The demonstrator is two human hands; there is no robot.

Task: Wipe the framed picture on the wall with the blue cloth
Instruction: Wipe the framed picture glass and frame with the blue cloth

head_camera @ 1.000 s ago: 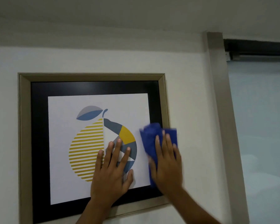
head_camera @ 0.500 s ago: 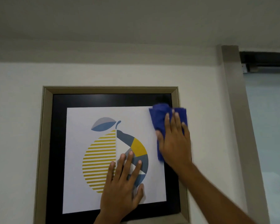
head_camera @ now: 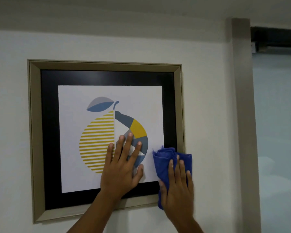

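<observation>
The framed picture (head_camera: 35, 132) hangs on a white wall: beige frame, black mat, a print of a yellow and blue lemon. My left hand (head_camera: 123, 167) lies flat with fingers spread on the glass over the lower right of the print. My right hand (head_camera: 176, 187) presses the folded blue cloth (head_camera: 163, 160) against the frame's lower right corner, covering the right edge there. The cloth sticks out above my fingers and below my palm.
A beige vertical post (head_camera: 242, 115) runs down the wall to the right of the picture. Beyond it is a pale frosted glass panel (head_camera: 279, 132) with a dark rail (head_camera: 275, 37) at its top. Bare white wall surrounds the frame.
My right hand with the cloth went up the picture's right side to near the top corner, then came down to the lower right corner. My left hand stayed flat on the glass.
</observation>
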